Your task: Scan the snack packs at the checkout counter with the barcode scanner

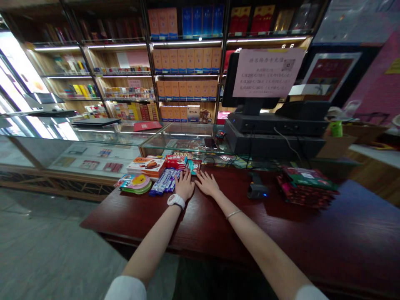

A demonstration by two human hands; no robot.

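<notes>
My left hand (185,186), with a white watch (176,200) at its wrist, lies low over the dark red table with its fingers stretched forward. Its outer fingers are beside a row of purple-and-white snack packets (165,181). My right hand (207,183) is close beside it, fingers extended and slightly apart. Between and ahead of both hands' fingertips lies a small teal packet (193,166); whether the fingertips press on it is hard to tell. Red packets (175,161) are stacked just behind. An orange-and-white box (146,166) and colourful round-ended packages (135,183) sit further left.
A black scanner (256,187) with a blue light stands right of my hands. Further right is a stack of red and green packets (306,185). A sales terminal (275,129) with a paper sign (267,73) and a glass display case (181,135) border the table's back.
</notes>
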